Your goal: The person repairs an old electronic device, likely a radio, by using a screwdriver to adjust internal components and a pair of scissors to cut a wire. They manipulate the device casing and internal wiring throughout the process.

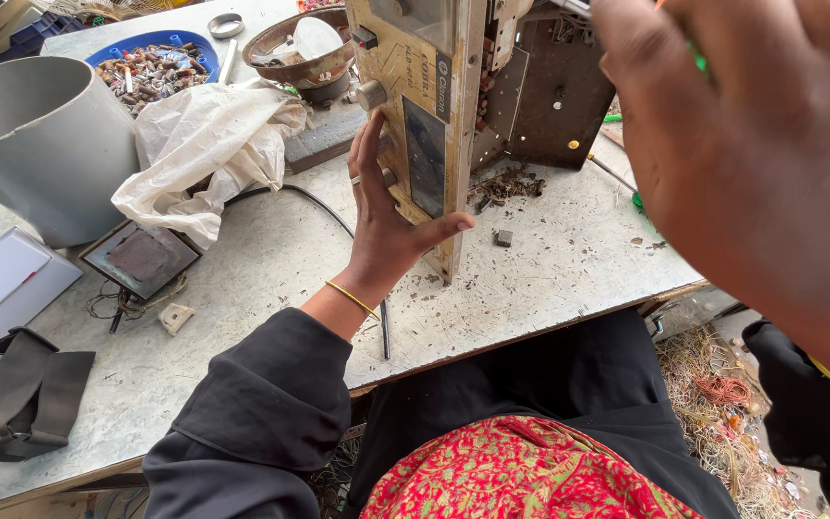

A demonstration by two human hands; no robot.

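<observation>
The metal chassis [453,106] you grip stands on edge at 12 o'clock on the workbench, its tan front panel with knobs facing 9 o'clock, rusty open insides facing 3 o'clock.

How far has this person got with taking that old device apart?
The casing is already off: the device stands on edge with its metal insides bare, and debris lies beside it. The left hand steadies its front panel while the right hand is raised close to the camera. Knobs and internal parts are still attached.
</observation>
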